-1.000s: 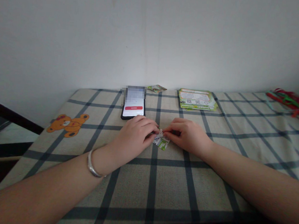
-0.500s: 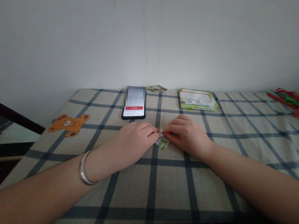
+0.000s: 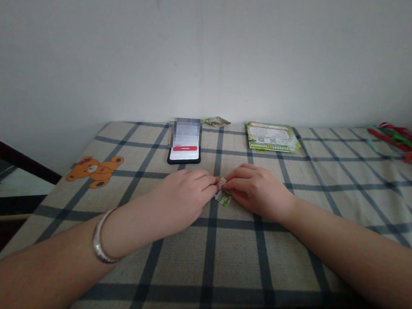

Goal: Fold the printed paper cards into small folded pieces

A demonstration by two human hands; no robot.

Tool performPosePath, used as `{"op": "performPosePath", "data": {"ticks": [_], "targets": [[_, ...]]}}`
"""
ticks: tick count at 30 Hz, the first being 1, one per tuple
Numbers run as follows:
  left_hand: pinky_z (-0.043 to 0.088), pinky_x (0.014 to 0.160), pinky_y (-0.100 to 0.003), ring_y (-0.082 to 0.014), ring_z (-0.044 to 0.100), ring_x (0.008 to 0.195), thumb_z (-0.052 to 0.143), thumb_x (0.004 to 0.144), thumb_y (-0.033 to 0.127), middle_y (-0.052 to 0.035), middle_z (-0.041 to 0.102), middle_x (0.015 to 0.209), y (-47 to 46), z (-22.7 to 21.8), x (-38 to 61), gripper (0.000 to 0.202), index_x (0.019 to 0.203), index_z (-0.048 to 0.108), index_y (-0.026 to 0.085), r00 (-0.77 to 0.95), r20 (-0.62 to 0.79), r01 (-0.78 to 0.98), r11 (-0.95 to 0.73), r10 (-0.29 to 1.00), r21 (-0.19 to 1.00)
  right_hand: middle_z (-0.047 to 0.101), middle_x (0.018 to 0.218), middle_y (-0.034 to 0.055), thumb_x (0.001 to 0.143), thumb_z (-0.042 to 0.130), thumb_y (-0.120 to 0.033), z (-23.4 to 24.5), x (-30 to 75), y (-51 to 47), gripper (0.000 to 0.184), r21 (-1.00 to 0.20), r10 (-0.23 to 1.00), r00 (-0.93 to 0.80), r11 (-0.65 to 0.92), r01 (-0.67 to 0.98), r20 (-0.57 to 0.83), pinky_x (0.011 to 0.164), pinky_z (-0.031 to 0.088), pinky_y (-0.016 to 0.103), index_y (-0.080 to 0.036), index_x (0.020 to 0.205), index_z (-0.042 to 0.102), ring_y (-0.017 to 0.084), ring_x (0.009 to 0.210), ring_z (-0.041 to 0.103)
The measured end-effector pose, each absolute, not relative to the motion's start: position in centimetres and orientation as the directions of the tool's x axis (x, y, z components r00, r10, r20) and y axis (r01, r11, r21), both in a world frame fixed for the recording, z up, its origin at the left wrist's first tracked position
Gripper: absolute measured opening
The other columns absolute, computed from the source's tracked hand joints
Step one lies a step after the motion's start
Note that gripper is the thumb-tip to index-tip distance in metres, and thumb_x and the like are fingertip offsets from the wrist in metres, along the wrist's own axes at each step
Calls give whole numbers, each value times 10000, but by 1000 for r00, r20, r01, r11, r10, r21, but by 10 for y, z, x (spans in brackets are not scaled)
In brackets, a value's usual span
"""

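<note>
A small folded piece of green and white printed paper (image 3: pixel 223 196) lies on the checked cloth between my two hands. My left hand (image 3: pixel 182 195) rests on the cloth with its fingers curled, the fingertips pinching the paper's left side. My right hand (image 3: pixel 256 188) mirrors it, fingers pressed together on the paper's top right edge. Most of the paper is hidden under my fingertips. A silver bangle (image 3: pixel 101 241) sits on my left forearm.
A phone (image 3: pixel 184 146) with a lit screen lies just beyond my left hand. A stack of green printed sheets (image 3: pixel 271 137) and a small folded piece (image 3: pixel 216 122) lie by the wall. Red and green strips (image 3: pixel 402 140) sit far right. The cloth (image 3: pixel 220 259) has a bear print (image 3: pixel 94 170) at left.
My left arm has drawn back toward me, the bangle sliding down the forearm. The visible part of the paper has grown smaller between my fingertips.
</note>
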State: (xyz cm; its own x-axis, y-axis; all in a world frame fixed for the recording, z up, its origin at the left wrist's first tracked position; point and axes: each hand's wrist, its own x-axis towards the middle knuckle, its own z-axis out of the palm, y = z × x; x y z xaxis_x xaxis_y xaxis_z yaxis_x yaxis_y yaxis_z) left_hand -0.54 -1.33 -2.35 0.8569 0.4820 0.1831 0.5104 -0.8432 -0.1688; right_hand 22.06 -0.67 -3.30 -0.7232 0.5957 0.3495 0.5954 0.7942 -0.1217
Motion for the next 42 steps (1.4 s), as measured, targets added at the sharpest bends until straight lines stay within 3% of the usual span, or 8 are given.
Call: {"op": "performPosePath", "data": {"ticks": [6,12,18,24,28,35,42], "targets": [[514,884,-422,-270,582,1076,466,855,118,-122,644,1178,-15,-23,-5,353,1179,606,102,857,170,513,-834,486,-202,685,996,38,911,517,-190,-31,219,-5,199,-95,603,-733,789,608,314,782,463,307,-211,972,705,179,892,591],[500,920,-426,-265,580,1090,529,779,93,-111,638,1195,-13,-23,-7,412,1183,605,131,844,167,528,-844,509,-97,674,952,49,903,539,-219,-32,220,-10,171,-88,659,-692,740,667,295,765,445,310,-189,957,699,189,875,585],[473,960,-415,-239,557,1129,511,777,72,-73,628,1222,-13,-21,-9,438,1187,609,190,851,159,510,-860,500,-30,662,917,37,901,537,-197,-35,225,-9,183,-122,627,-715,772,624,310,743,423,298,-221,983,699,175,857,564],[454,989,-407,-233,542,1148,497,777,66,-56,607,1280,-12,-22,-10,486,1243,576,179,852,169,510,-858,495,-60,657,936,38,901,534,-185,-37,227,-4,181,-170,596,-734,800,575,325,773,439,289,-212,949,707,171,885,557],[440,1008,-400,-229,529,1166,493,778,64,-50,603,1285,-12,-22,-11,483,1238,575,189,855,164,508,-859,492,-70,656,973,55,902,517,-166,-35,227,-5,195,-105,568,-766,818,565,302,787,448,302,-203,951,702,186,934,549],[486,911,-424,-257,555,1128,495,820,87,-79,598,1290,-12,-25,-9,437,1242,566,172,854,142,518,-843,501,-141,674,1001,63,919,487,-179,-29,227,-5,221,-3,547,-793,824,567,270,795,457,330,-210,998,691,210,989,546],[449,928,-425,-251,519,1174,477,839,96,-38,578,1331,-12,-28,-12,456,1280,537,198,868,137,496,-841,477,-216,689,971,45,911,466,-158,-28,230,-6,215,51,552,-799,815,578,237,823,464,339,-186,946,676,217,1023,558]]}}
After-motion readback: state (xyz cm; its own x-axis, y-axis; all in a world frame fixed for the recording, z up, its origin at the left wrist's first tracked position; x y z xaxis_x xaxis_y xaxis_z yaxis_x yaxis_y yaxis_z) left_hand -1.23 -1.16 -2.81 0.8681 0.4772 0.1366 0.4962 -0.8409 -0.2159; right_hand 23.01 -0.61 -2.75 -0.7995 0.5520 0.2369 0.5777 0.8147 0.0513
